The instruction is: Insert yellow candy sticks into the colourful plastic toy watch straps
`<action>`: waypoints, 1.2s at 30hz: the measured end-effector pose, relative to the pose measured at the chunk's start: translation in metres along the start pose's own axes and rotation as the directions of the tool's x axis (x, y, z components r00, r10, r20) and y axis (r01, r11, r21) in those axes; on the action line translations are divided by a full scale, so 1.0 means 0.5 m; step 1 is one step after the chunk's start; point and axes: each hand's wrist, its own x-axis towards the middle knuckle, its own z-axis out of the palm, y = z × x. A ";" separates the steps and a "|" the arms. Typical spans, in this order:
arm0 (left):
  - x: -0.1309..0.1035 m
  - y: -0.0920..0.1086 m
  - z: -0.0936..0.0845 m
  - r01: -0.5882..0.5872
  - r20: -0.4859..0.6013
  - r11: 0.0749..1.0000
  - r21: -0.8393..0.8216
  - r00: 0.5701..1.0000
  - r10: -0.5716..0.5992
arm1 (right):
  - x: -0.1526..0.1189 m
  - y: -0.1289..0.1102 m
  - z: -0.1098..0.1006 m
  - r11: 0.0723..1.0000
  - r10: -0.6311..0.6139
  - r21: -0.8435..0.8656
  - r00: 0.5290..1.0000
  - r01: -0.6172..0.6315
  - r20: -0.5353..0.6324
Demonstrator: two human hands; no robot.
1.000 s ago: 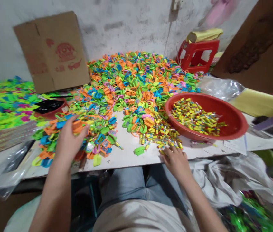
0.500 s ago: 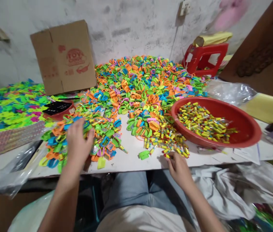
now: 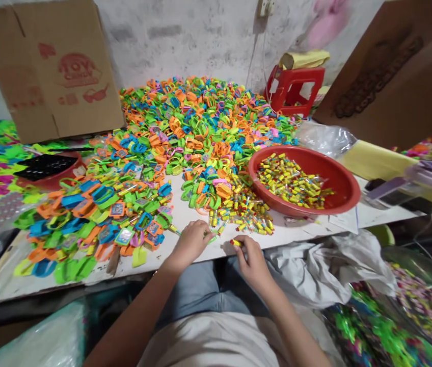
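Observation:
Close to the table's front edge, my left hand [image 3: 193,240] has its fingers curled over a green toy watch, of which only slivers of green show at the fingertips. Just to its right, my right hand [image 3: 252,255] pinches a small yellow tube [image 3: 235,242] with a red end between thumb and fingers. Behind both hands lies a heap of similar clear-and-yellow tubes [image 3: 244,209]. A group of colourful toy watches [image 3: 105,214], some with tubes among them, spreads to the left of my left hand.
A red basin [image 3: 344,188] of yellow tubes stands at the right. The big pile of toy watches [image 3: 200,117] reaches the wall. A cardboard box [image 3: 51,76] and a red bowl [image 3: 53,176] are at left, a red stool [image 3: 296,86] behind. White cloth [image 3: 326,265] hangs at the front right.
My left hand has moved right from the watch group to the green toy watch near my right hand. My right hand has drawn back from the tube heap with a tube. The view has turned.

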 end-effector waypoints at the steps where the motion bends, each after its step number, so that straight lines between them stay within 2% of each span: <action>1: -0.009 0.004 0.000 -0.013 0.014 1.000 -0.023 1.000 0.013 | -0.001 0.001 -0.001 0.999 0.025 0.029 1.000 -0.025 -0.013; 3: -0.029 0.013 0.000 -0.034 0.038 0.993 -0.115 0.999 0.039 | 0.001 -0.002 -0.002 0.992 0.066 0.112 0.998 -0.064 -0.016; 5: -0.051 0.025 0.001 -0.032 0.037 0.956 -0.291 0.998 0.045 | 0.004 -0.013 -0.003 0.976 0.086 0.202 0.996 -0.084 -0.003; 8: -0.084 0.051 0.000 -0.008 0.008 0.809 -0.588 1.000 0.016 | 0.009 -0.038 -0.011 0.956 0.067 0.285 0.998 -0.069 0.019; 12: -0.110 0.084 -0.014 0.017 -0.049 0.654 -0.757 0.995 -0.083 | 0.006 -0.070 -0.029 0.939 0.024 0.342 1.000 -0.025 0.009; 16: -0.113 0.096 -0.030 0.016 -0.097 0.653 -0.757 0.986 -0.137 | -0.002 -0.094 -0.046 0.950 0.004 0.312 0.999 0.012 -0.049; 22: -0.115 0.099 -0.041 -0.048 -0.166 0.779 -0.625 0.984 -0.072 | -0.006 -0.109 -0.050 0.959 -0.034 0.275 0.992 0.067 -0.125; 25: -0.118 0.102 -0.046 -0.080 -0.195 0.827 -0.557 0.980 -0.037 | -0.006 -0.110 -0.050 0.959 -0.083 0.261 0.992 0.107 -0.099; 28: -0.121 0.104 -0.051 -0.077 -0.202 0.845 -0.530 0.979 -0.037 | -0.002 -0.114 -0.057 0.974 -0.146 0.167 0.989 0.150 -0.037; 30: -0.123 0.102 -0.053 -0.003 -0.144 0.825 -0.565 0.985 -0.094 | 0.003 -0.120 -0.065 0.981 -0.194 0.024 0.981 0.193 0.027; 33: -0.124 0.099 -0.052 0.150 0.028 0.785 -0.601 0.986 -0.167 | 0.006 -0.126 -0.071 0.939 -0.244 -0.214 0.960 0.270 0.139; 36: -0.126 0.097 -0.047 0.233 0.155 0.774 -0.589 0.972 -0.175 | 0.002 -0.127 -0.064 0.906 -0.269 -0.288 0.947 0.310 0.176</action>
